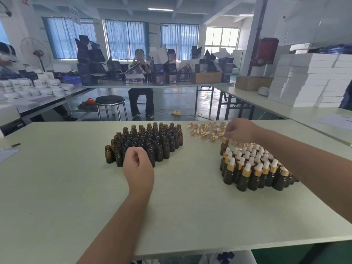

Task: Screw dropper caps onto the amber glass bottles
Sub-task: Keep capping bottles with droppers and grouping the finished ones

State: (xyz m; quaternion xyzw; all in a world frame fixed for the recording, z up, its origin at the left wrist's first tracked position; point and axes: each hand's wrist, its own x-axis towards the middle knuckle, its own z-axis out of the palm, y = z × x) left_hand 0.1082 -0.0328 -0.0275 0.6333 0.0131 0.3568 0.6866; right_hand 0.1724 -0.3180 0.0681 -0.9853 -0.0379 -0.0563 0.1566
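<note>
L hand curled by bottles; R hand at caps

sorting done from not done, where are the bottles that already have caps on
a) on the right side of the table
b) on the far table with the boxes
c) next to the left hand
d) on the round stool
a: the capped bottles, with white bulbs on top, stand at the right, while the open bottles sit by the left hand.
</note>
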